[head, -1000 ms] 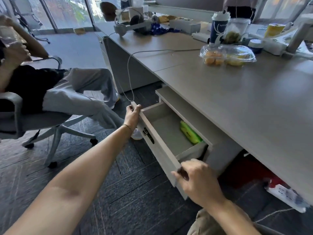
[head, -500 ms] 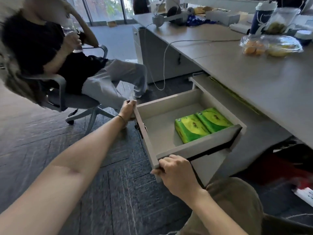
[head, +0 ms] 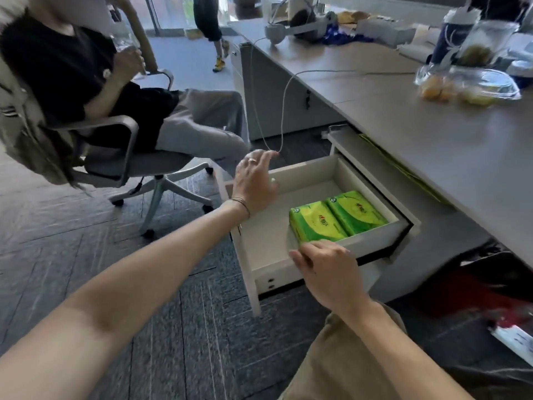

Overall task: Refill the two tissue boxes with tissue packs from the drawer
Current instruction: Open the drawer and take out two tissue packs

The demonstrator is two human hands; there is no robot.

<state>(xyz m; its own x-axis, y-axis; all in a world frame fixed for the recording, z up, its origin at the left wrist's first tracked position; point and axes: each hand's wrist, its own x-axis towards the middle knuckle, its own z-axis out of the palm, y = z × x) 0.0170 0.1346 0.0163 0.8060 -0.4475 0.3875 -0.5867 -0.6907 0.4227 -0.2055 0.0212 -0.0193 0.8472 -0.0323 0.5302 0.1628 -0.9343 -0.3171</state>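
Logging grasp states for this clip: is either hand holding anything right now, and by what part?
Nothing is held. The left hand hovers open over the drawer; the right hand reaches over its side wall toward the nearer tissue pack.

Low and right of centre, a pale drawer point(head: 271, 241) stands pulled out from under the grey desk point(head: 450, 145), with two green tissue packs point(head: 337, 216) lying side by side at its right end. The left hand point(head: 253, 183) hovers spread over the drawer's upper left corner, while the right hand point(head: 328, 269) rests at its near wall, fingertips point(head: 300, 255) just beside the nearer pack.
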